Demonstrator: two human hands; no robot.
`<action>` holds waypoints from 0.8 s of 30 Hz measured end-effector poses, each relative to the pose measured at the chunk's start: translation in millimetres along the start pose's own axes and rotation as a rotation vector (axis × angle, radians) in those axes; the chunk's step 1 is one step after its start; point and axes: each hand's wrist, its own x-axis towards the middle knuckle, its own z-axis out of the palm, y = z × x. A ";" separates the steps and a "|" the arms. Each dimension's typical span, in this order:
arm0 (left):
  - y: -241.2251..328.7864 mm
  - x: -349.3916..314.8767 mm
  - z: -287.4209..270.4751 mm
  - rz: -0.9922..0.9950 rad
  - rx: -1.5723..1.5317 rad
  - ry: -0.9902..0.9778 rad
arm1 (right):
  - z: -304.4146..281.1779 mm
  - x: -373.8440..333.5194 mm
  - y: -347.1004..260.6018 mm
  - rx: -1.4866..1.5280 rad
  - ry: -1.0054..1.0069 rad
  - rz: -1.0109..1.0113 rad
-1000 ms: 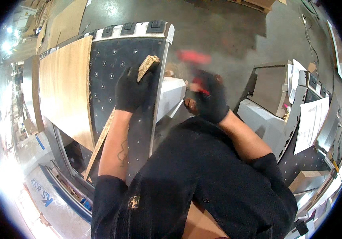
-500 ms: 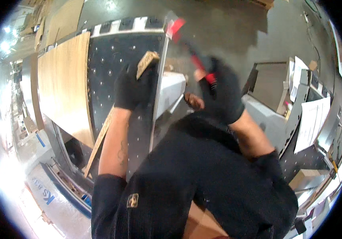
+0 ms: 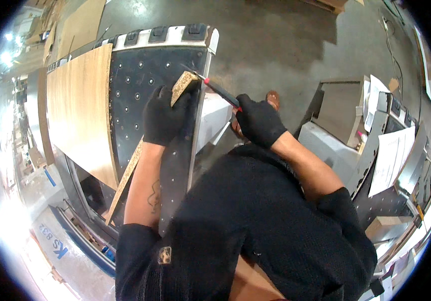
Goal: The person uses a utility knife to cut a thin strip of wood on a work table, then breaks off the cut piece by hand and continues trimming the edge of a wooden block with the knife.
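Note:
My left hand, in a black glove, is closed round a narrow strip of particle board. The strip slants under my left forearm, and its raw end sticks out past my fingers above a black, studded bench top. My right hand, also gloved, grips a slim tool with a black-and-red handle. The tool points left to the strip's end; its metal tip is blurred, so its kind and whether it touches cannot be told.
A wood-grain board lies on the bench left of my left hand. A metal edge runs along the bench's right side. To the right stand a grey box and a hanging paper sheet. Grey concrete floor lies ahead.
My right hand has swung the tool down and left, from raised beyond the bench edge to the strip's end. My left hand keeps its hold on the strip.

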 end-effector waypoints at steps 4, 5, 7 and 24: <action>-1.0 -11.4 -2.1 -0.051 -0.029 -0.016 | -68.1 -2.8 -55.7 0.107 0.535 -0.242; -0.5 -4.6 0.3 -0.044 -0.044 -0.006 | -60.8 -2.3 -41.9 0.118 0.573 -0.306; 1.1 2.6 -2.8 0.002 -0.034 0.018 | -31.7 -2.9 -15.1 0.099 0.436 -0.267; -1.9 -0.8 1.9 0.054 0.010 0.071 | -66.7 -4.4 -33.8 0.213 0.670 -0.224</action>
